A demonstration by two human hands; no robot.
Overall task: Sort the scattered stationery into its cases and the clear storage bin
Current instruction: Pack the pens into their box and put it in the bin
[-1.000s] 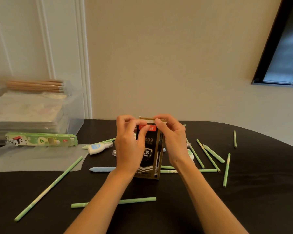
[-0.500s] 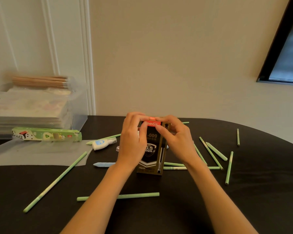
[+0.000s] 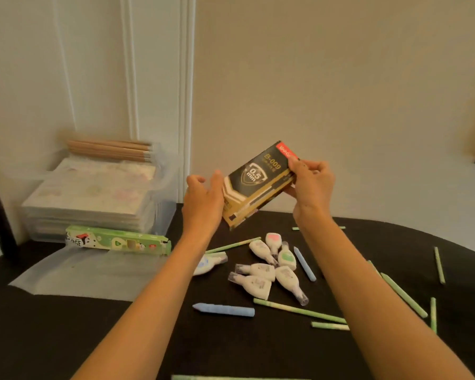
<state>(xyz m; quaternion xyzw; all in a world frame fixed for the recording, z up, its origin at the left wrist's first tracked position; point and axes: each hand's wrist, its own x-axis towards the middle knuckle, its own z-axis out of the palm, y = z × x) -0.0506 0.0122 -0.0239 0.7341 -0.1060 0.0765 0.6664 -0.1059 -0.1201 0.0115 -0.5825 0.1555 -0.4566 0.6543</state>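
A black and gold pen box [image 3: 254, 187] marked 0.5 mm is lifted off the table and tilted, red end up to the right. My right hand [image 3: 311, 185] grips its upper red end. My left hand [image 3: 203, 200] rests against its lower left end with the fingers loosely curled beside it. The clear storage bin [image 3: 165, 185] stands at the back left, holding stacked sheets and wooden pencils [image 3: 109, 150]. Below the box lie several white correction tapes [image 3: 261, 270], two blue crayons [image 3: 224, 309] and several green pencils [image 3: 299, 310].
A green pencil case [image 3: 115, 242] lies in front of the bin on a translucent lid [image 3: 80, 275]. More green pencils [image 3: 403, 294] are scattered at the right of the black table [image 3: 52, 338]. A wall stands just behind the table.
The box stood upright on the table with both hands at its top. It is now raised and tilted leftward toward the bin. The view has swung left and down, showing the correction tapes.
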